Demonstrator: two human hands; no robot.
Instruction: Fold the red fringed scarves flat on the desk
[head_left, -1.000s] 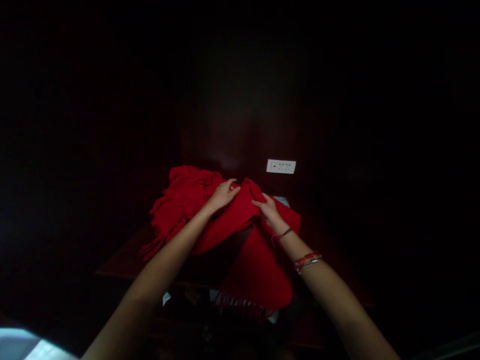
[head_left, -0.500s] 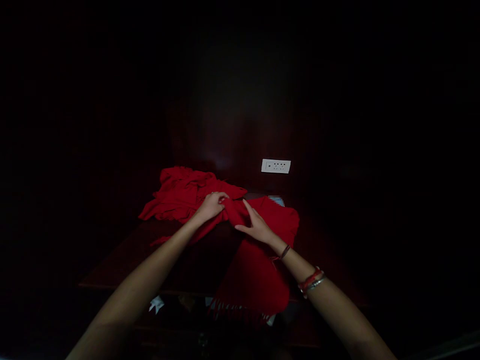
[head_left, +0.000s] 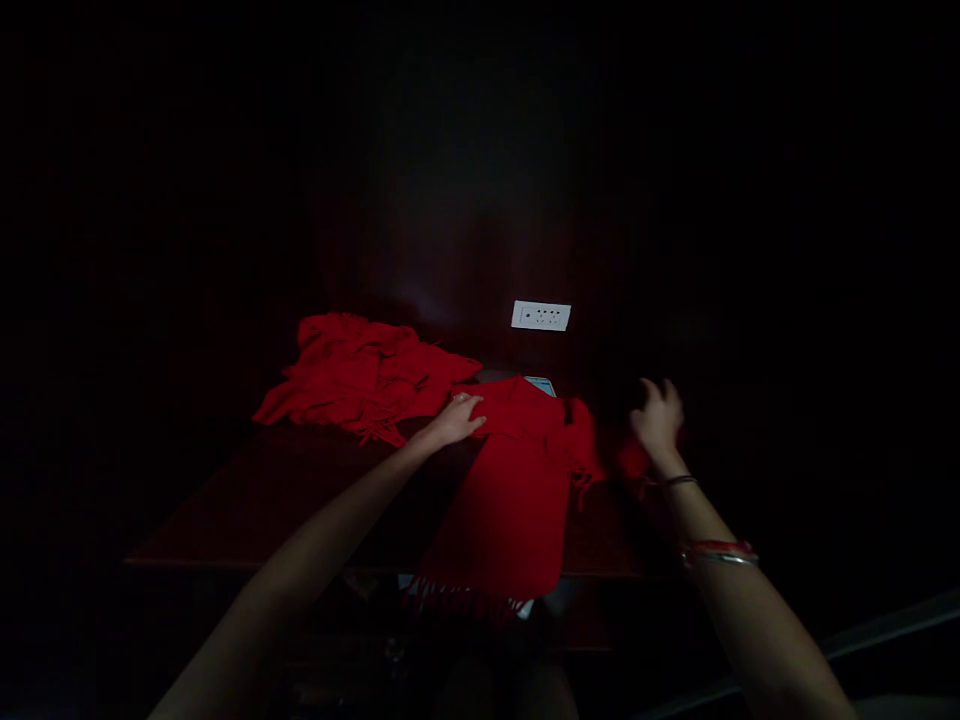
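As I look down through the head camera into a dim scene, I find a crumpled heap of red cloth [head_left: 360, 375] on the left, lying on the dark tabletop [head_left: 225, 500] near the wall. To its right my left hand [head_left: 459, 420] lies on the near side of the red scarf [head_left: 517, 500], thumb and fingertips parted. From there I follow the scarf across the middle of the tabletop, where one end hangs over the front edge, fringe downward. Behind its folds a light-blue item [head_left: 541, 386] peeks out, partly covered, and above that I see a white socket panel [head_left: 541, 316] on the wall. Farthest right, well apart from my left hand, I have my right hand [head_left: 658, 418] raised, blurred, beside smeared red cloth; I cannot tell whether its fingers grip any. Bracelets [head_left: 720, 553] circle that forearm.
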